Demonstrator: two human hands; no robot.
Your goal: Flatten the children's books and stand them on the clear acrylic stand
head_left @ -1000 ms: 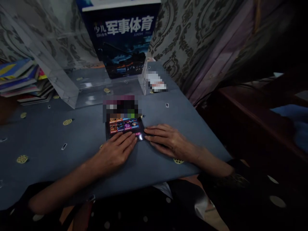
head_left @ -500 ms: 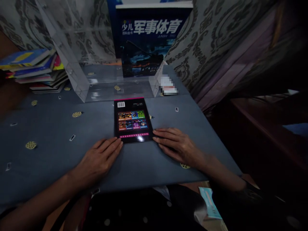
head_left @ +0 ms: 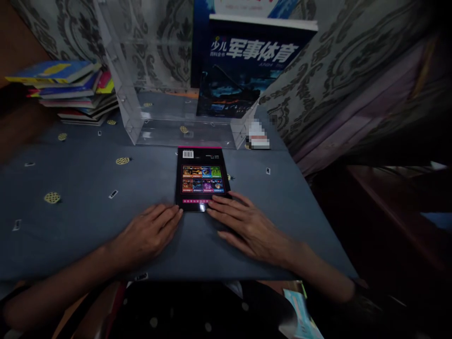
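A black book [head_left: 202,159] with a pink edge lies flat on the table, its back cover up, showing a barcode and rows of small coloured pictures. My left hand [head_left: 152,230] rests on the cloth with its fingers stretched out, the tips at the book's lower left corner. Over the book's lower right corner lie the fingers of my right hand [head_left: 247,226], spread and flat, with the thumb apart on the cloth. Neither hand grips the book.
Behind the book stands a clear acrylic rack [head_left: 183,137] with a large dark blue book [head_left: 243,75] upright in it. A stack of books [head_left: 81,89] sits at the back left. Blue-grey cloth [head_left: 88,230] covers the table. Another person's blurred arm [head_left: 28,117] shows at the left edge.
My right hand has slid left from the book's right edge onto its lower right corner. My left hand stays by the lower left corner. The whole view has shifted and tilted slightly.
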